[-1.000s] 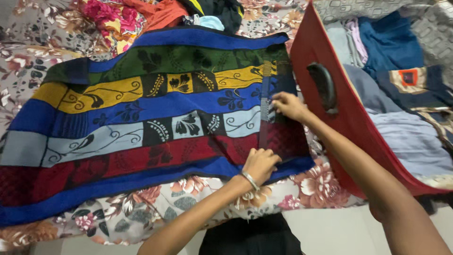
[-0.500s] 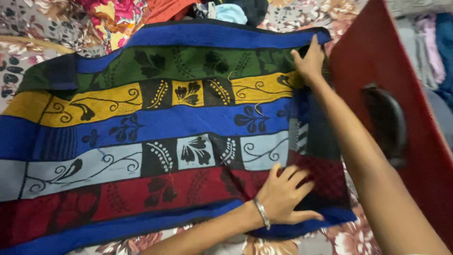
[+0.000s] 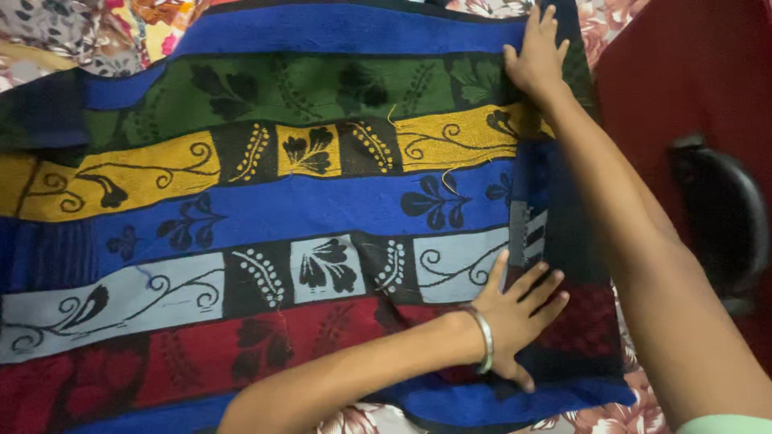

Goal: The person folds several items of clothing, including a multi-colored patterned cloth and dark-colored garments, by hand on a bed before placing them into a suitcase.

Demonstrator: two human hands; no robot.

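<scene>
striped towel [image 3: 305,201] | flat under both hands | left hand [image 3: 519,313] near edge, right hand [image 3: 535,60] far edge

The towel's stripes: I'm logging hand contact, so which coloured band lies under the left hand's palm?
The dark red band near the towel's lower edge, where the left hand lies flat; the right hand presses the green band.
</scene>
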